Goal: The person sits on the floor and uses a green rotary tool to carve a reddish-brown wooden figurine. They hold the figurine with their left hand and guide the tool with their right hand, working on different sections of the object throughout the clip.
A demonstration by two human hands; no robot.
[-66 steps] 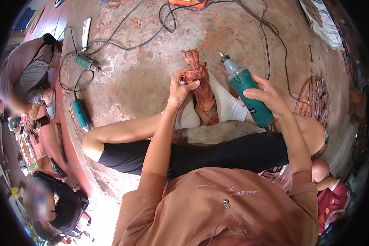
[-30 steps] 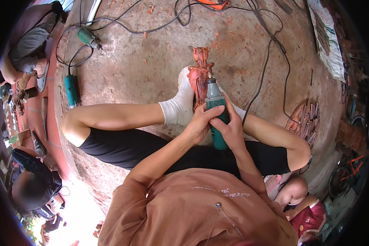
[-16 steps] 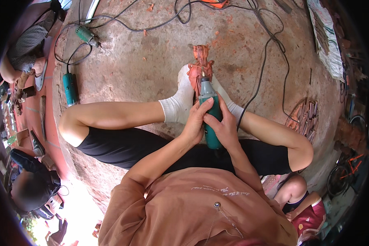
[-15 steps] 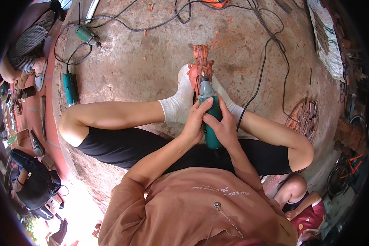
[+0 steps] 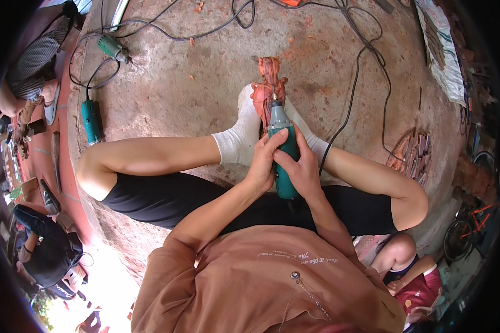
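Both my hands wrap around a green and grey die grinder (image 5: 286, 158), its nose pointing away from me. My left hand (image 5: 265, 161) grips its left side, and my right hand (image 5: 300, 166) closes on the right with the thumb across the body. The grinder's thin bit meets, or nearly meets, a reddish-brown wooden carving (image 5: 269, 89); exact contact is too small to tell. That carving stands between my feet in white socks (image 5: 241, 125), which press in from both sides. Its lower part is partly hidden by the tool and my feet.
A second green grinder (image 5: 114, 49) and a teal power tool (image 5: 91, 122) lie at the left. Black cables (image 5: 350, 100) cross the stained concrete slab (image 5: 205, 83). Carving bits or chisels (image 5: 419, 152) lie in a pile at right. Other people sit at the left and lower right.
The carving and the grinder's tip have shifted slightly leftward and up in view. My grip on the grinder is the same.
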